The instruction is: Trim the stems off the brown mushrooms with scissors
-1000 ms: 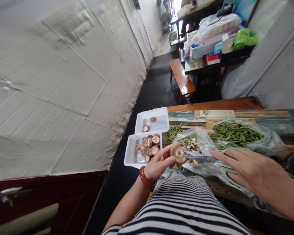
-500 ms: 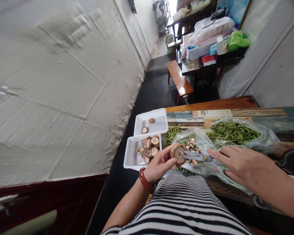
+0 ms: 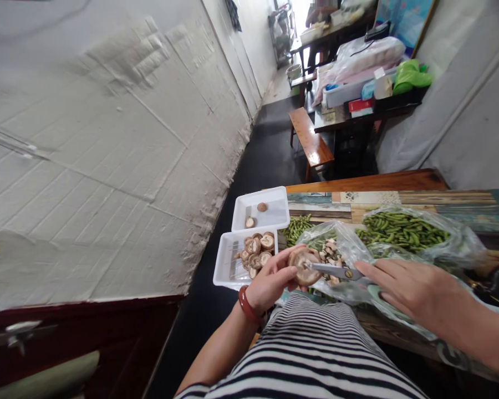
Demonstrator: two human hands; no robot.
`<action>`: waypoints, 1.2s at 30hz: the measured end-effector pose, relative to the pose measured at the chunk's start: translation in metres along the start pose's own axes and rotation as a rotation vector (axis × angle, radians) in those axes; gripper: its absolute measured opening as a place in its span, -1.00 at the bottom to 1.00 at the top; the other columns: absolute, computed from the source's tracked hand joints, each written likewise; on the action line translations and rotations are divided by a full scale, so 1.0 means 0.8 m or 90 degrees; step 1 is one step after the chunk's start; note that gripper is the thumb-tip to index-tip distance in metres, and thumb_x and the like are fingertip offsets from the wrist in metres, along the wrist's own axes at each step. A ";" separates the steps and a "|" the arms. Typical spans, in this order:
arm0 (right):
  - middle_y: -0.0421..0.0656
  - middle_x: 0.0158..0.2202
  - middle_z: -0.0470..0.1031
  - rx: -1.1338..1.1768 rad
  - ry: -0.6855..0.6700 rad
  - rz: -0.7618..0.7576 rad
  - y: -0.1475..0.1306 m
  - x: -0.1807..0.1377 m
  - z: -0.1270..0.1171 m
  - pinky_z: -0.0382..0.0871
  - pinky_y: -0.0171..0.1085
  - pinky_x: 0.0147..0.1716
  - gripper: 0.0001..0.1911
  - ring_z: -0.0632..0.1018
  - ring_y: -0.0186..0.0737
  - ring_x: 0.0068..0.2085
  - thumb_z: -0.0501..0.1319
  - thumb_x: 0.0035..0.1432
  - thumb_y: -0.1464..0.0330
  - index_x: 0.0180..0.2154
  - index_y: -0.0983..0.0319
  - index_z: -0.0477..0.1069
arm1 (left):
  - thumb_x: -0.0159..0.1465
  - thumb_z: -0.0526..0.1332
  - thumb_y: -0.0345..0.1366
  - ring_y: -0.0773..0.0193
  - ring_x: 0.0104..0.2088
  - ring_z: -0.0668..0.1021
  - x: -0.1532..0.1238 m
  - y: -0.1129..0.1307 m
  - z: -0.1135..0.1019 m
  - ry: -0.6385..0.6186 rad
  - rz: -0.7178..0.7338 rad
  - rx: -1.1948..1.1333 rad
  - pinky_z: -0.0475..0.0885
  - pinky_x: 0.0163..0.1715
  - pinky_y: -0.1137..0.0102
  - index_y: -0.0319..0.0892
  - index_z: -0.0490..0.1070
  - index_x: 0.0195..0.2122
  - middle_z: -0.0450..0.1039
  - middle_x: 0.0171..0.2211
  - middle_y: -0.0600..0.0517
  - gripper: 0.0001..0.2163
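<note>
My left hand (image 3: 273, 277) grips a brown mushroom (image 3: 303, 267), its pale underside turned toward the scissors. My right hand (image 3: 411, 288) is closed on the scissors (image 3: 336, 270), whose handles are light green. Their blades lie together, tips at the mushroom's centre where the stem sits. Below and behind the blades, a clear plastic bag (image 3: 349, 244) holds cut mushroom stems (image 3: 329, 252). Left of my left hand, a white tray (image 3: 223, 260) carries a heap of mushrooms (image 3: 255, 252). A second white tray (image 3: 276, 202) behind it has two mushrooms in it.
Green bean pods (image 3: 405, 227) fill a clear bag at the right of the table, and more pods (image 3: 297, 227) lie behind the stems. Beyond the table stand a wooden bench (image 3: 310, 136) and another loaded table (image 3: 324, 123). A white wall (image 3: 128, 149) runs along the left.
The scissor blades, slightly apart before, have closed together at the mushroom's stem. Both hands keep their holds. The whole view has shifted a little.
</note>
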State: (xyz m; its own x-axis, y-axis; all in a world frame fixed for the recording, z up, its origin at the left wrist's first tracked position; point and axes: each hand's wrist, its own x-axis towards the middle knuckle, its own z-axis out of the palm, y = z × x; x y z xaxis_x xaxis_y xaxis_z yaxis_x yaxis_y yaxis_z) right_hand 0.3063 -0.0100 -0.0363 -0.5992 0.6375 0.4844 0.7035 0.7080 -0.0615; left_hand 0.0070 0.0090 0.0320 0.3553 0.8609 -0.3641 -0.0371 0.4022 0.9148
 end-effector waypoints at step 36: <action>-0.26 -0.45 0.48 -0.027 -0.039 -0.019 -0.001 0.045 -0.036 0.47 -0.22 -0.50 -0.59 0.59 -0.21 -0.49 0.18 0.06 0.60 -0.07 0.21 0.54 | 0.24 0.39 -0.14 0.13 -0.14 0.58 -0.007 -0.010 -0.011 0.050 0.065 0.070 0.45 -0.29 0.41 -0.19 0.50 0.21 0.59 0.07 -0.17 -0.48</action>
State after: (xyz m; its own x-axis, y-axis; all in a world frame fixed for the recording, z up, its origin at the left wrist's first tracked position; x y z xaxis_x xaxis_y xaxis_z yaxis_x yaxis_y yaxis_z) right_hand 0.2951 0.0041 0.0061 -0.6416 0.6343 0.4314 0.6995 0.7145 -0.0102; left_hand -0.0028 0.0039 0.0249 0.2800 0.9194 -0.2764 0.0344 0.2781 0.9599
